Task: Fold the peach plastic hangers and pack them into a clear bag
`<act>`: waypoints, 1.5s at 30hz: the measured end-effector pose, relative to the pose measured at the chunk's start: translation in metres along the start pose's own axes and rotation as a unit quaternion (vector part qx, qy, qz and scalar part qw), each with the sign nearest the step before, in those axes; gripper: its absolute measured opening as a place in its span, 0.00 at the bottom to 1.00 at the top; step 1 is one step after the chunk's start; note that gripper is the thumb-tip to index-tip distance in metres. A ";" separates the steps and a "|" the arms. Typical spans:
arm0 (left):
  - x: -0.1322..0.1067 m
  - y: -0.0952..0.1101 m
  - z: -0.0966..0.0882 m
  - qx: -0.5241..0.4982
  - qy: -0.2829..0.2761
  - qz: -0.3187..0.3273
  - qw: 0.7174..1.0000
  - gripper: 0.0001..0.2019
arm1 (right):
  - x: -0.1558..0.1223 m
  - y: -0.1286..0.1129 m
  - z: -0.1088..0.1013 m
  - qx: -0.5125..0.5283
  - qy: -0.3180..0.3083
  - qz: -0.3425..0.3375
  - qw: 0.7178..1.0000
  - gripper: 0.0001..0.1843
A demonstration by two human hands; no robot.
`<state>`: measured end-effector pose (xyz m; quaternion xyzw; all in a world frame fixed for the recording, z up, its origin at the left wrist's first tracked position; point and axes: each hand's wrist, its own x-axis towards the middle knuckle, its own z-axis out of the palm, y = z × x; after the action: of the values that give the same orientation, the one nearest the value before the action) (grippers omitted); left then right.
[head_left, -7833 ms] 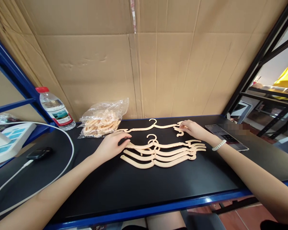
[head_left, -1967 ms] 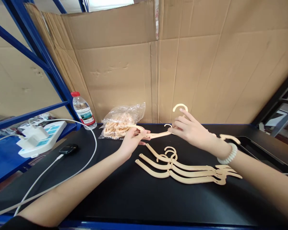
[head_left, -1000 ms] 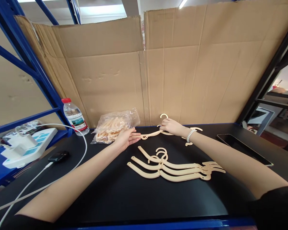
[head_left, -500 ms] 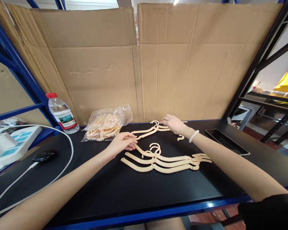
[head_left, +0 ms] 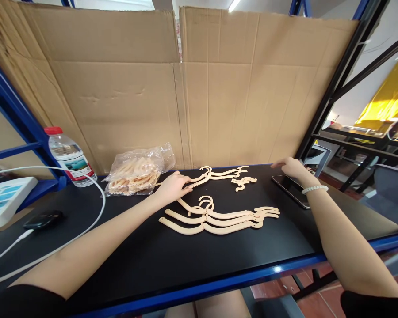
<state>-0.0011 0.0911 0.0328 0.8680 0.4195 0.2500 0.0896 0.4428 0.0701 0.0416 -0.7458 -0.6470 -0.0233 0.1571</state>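
Observation:
My left hand lies on the black table with its fingertips on the left end of a cream plastic hanger near the back. A small loose hanger piece lies beside that hanger. Closer to me sits a pile of several cream hangers. My right hand is far to the right, fingers stretched flat over the top edge of a dark tablet, holding nothing. A white bead bracelet is on that wrist.
A clear bag of hanger parts sits at the back left, next to a water bottle. A white cable, a small black device and a white power strip are on the left. Cardboard walls the back.
My right hand has let go of the back hanger and moved right to the tablet. The back hanger now lies flat on the table. My left hand stays at its left end.

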 end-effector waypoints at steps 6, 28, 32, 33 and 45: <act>0.000 -0.010 -0.001 0.091 -0.020 0.028 0.995 0.05 | -0.009 0.033 -0.003 -0.008 -0.049 0.082 0.995 0.20; -0.059 0.002 -0.013 0.125 0.062 0.065 0.988 0.11 | -0.020 -0.104 0.042 0.096 -0.041 -0.268 0.958 0.08; -0.072 0.012 -0.018 0.063 0.092 0.032 0.993 0.10 | -0.025 -0.104 0.052 0.091 -0.030 -0.271 0.958 0.07; -0.073 0.015 -0.019 0.042 0.098 0.024 0.994 0.10 | -0.026 -0.104 0.054 0.090 -0.025 -0.267 0.959 0.07; -0.077 0.047 -0.021 -0.069 0.085 0.004 0.994 0.08 | -0.030 -0.114 0.022 0.196 0.032 -0.200 0.959 0.07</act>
<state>-0.0202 0.0007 0.0405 0.8372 0.4036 0.3516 0.1124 0.3235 0.0605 0.0366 -0.5544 -0.7696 0.0495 0.3131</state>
